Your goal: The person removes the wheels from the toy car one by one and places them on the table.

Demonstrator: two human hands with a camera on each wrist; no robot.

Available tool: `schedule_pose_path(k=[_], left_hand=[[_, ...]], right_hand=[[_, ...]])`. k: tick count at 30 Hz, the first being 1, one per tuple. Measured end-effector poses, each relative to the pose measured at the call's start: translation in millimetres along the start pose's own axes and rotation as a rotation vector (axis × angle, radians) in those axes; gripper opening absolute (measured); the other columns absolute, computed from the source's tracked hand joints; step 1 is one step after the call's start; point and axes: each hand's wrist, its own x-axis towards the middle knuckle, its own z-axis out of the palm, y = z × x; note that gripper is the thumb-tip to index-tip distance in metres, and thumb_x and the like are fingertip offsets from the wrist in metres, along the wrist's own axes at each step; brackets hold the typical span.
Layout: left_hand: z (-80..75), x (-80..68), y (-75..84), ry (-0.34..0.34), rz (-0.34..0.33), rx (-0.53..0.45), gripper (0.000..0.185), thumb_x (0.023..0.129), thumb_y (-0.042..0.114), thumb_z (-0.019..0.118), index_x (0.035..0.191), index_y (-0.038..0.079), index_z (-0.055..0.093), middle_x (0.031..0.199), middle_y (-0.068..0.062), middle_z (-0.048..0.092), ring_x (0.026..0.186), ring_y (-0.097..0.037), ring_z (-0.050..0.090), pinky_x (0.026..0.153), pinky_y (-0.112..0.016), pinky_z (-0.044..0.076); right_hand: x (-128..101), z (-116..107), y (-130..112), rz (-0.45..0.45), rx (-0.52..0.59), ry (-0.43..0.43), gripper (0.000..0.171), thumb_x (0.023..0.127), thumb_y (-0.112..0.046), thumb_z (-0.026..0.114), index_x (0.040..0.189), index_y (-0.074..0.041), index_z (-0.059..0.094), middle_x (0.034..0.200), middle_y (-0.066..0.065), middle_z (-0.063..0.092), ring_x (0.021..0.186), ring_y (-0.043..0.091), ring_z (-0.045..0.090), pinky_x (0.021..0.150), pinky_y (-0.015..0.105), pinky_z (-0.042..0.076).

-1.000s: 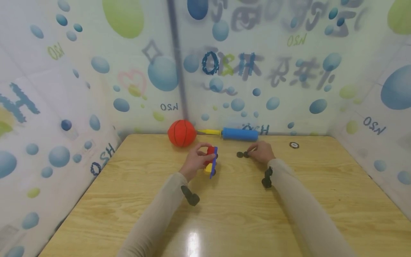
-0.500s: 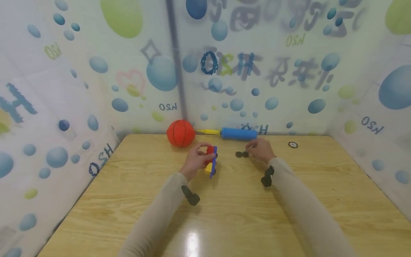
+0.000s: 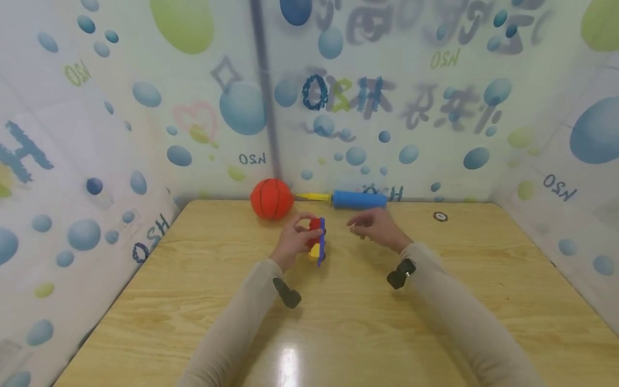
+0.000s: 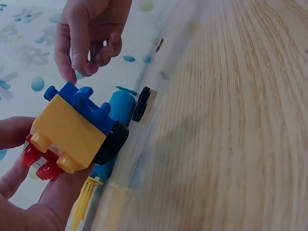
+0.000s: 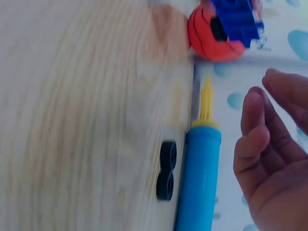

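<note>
My left hand [image 3: 292, 240] grips a toy block car [image 3: 321, 244] between thumb and fingers, above the table. In the left wrist view the car shows a blue base [image 4: 89, 107], a yellow block [image 4: 70, 132], a red block [image 4: 41, 162] and a black wheel [image 4: 113, 143]. To its right, my right hand [image 3: 379, 228] hovers with fingers loosely bent and nothing between them. Two loose black wheels [image 5: 167, 168] lie side by side on the table, seen in the right wrist view. In the head view that hand hides them.
A red ball [image 3: 272, 199] stands at the table's back edge. Beside it lies a blue hand pump [image 3: 359, 199] with a yellow nozzle end [image 3: 313, 197]. A round black-and-white chip [image 3: 440, 216] lies at the back right. Patterned walls enclose the wooden table [image 3: 338, 328].
My right hand has come away from the two loose wheels, rising and moving left toward the toy car. The left hand keeps its grip on the car, nearly still.
</note>
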Motion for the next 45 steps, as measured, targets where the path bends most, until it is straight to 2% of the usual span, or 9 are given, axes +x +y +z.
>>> schedule_pose_path(k=[6, 11, 13, 19, 21, 26, 32, 39, 45], left_hand=[[1.6, 0.0, 0.5, 0.001, 0.005, -0.008, 0.039, 0.093, 0.022, 0.072, 0.129, 0.023, 0.057, 0.116, -0.014, 0.066, 0.089, -0.022, 0.069, 0.075, -0.029, 0.058], [2.6, -0.3, 2.2, -0.001, -0.004, -0.005, 0.039, 0.093, 0.022, 0.072, 0.129, 0.024, 0.056, 0.117, -0.014, 0.065, 0.091, -0.023, 0.068, 0.076, -0.029, 0.059], [2.6, 0.1, 3.1, -0.003, -0.006, -0.006, 0.039, 0.093, 0.022, 0.072, 0.128, 0.025, 0.057, 0.117, -0.013, 0.065, 0.091, -0.023, 0.068, 0.076, -0.029, 0.059], [2.7, 1.0, 4.6, -0.020, 0.023, -0.046, 0.038, 0.094, 0.020, 0.072, 0.128, 0.023, 0.057, 0.115, -0.014, 0.064, 0.089, -0.022, 0.068, 0.076, -0.031, 0.060], [2.8, 1.0, 4.6, -0.021, 0.028, -0.054, 0.037, 0.094, 0.019, 0.072, 0.128, 0.022, 0.057, 0.114, -0.014, 0.064, 0.088, -0.021, 0.067, 0.076, -0.030, 0.060], [2.9, 0.9, 3.9, -0.013, 0.024, -0.068, 0.039, 0.093, 0.021, 0.073, 0.128, 0.022, 0.057, 0.112, -0.013, 0.063, 0.086, -0.020, 0.067, 0.075, -0.030, 0.061], [4.3, 0.9, 3.3, 0.002, 0.023, -0.116, 0.044, 0.092, 0.020, 0.074, 0.131, 0.020, 0.054, 0.106, -0.012, 0.062, 0.078, -0.018, 0.069, 0.073, -0.029, 0.061], [4.0, -2.1, 2.2, 0.034, 0.021, -0.122, 0.056, 0.093, 0.029, 0.072, 0.142, 0.017, 0.048, 0.110, -0.011, 0.061, 0.084, -0.018, 0.067, 0.078, -0.030, 0.061], [3.8, -2.0, -1.4, 0.059, 0.020, -0.130, 0.058, 0.093, 0.035, 0.072, 0.142, 0.017, 0.048, 0.109, -0.011, 0.061, 0.083, -0.017, 0.065, 0.079, -0.030, 0.062]], right_hand=[[-3, 12, -12, -0.047, 0.011, -0.071, 0.020, 0.093, -0.012, 0.070, 0.111, -0.007, 0.075, 0.099, 0.011, 0.076, 0.072, 0.016, 0.065, 0.065, 0.032, 0.055], [-3, 22, -18, -0.137, 0.052, -0.140, 0.021, 0.091, -0.007, 0.071, 0.111, -0.003, 0.075, 0.104, 0.020, 0.075, 0.078, 0.031, 0.070, 0.068, 0.035, 0.059], [-3, 26, -19, -0.165, 0.071, -0.164, 0.023, 0.090, -0.005, 0.072, 0.112, 0.000, 0.074, 0.106, 0.023, 0.074, 0.081, 0.032, 0.071, 0.070, 0.033, 0.060], [-5, 34, -27, -0.210, 0.052, -0.175, 0.025, 0.088, -0.007, 0.075, 0.113, -0.007, 0.075, 0.099, 0.013, 0.076, 0.084, 0.015, 0.069, 0.075, 0.029, 0.059], [-6, 36, -30, -0.221, 0.039, -0.177, 0.025, 0.088, -0.009, 0.075, 0.113, -0.010, 0.075, 0.096, 0.009, 0.076, 0.084, 0.014, 0.068, 0.075, 0.029, 0.058], [-7, 44, -31, -0.246, 0.022, -0.189, 0.026, 0.087, -0.010, 0.077, 0.114, -0.011, 0.075, 0.101, 0.008, 0.076, 0.084, 0.015, 0.068, 0.075, 0.028, 0.059], [-9, 49, -30, -0.244, -0.041, -0.151, 0.029, 0.085, -0.017, 0.081, 0.113, -0.013, 0.075, 0.100, 0.003, 0.077, 0.080, 0.010, 0.066, 0.072, 0.025, 0.057], [-11, 53, -32, -0.263, -0.093, -0.069, 0.034, 0.080, -0.014, 0.085, 0.112, -0.010, 0.075, 0.098, 0.003, 0.076, 0.077, 0.013, 0.065, 0.067, 0.023, 0.056], [-13, 58, -33, -0.294, -0.127, 0.021, 0.037, 0.075, -0.010, 0.088, 0.110, -0.008, 0.075, 0.098, 0.006, 0.074, 0.074, 0.018, 0.067, 0.066, 0.033, 0.059]])
